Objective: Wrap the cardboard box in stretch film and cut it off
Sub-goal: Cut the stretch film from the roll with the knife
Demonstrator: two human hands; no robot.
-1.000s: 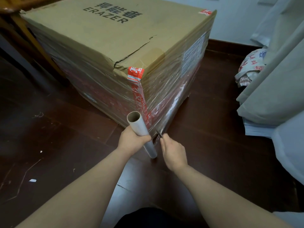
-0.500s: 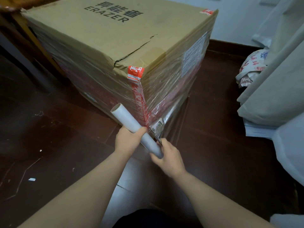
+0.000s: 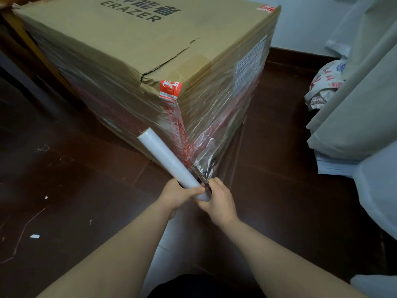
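Cardboard box (image 3: 137, 50) is seen standing on the dark wooden floor (image 3: 64, 190), one corner turned toward the camera; "ERAZER" is printed on its top, and a torn flap seam is noted near that corner. Its side faces are covered in clear stretch film (image 3: 217, 117), wrinkled over the red tape (image 3: 170, 90) that runs down the near corner edge. A white film roll (image 3: 167, 160) is held tilted just in front of that corner, upper end leaning left. The left hand (image 3: 178, 195) is wrapped around the roll's lower part, fingers curled over it. The right hand (image 3: 219, 201) is closed at the roll's lower end, fingers bent around a small dark tool (image 3: 205, 183) that is too hidden to identify; a loose web of film is stretched from box to roll there. Grey fabric (image 3: 361, 104) and a printed bag (image 3: 326, 87) are noted by the floor's right edge.
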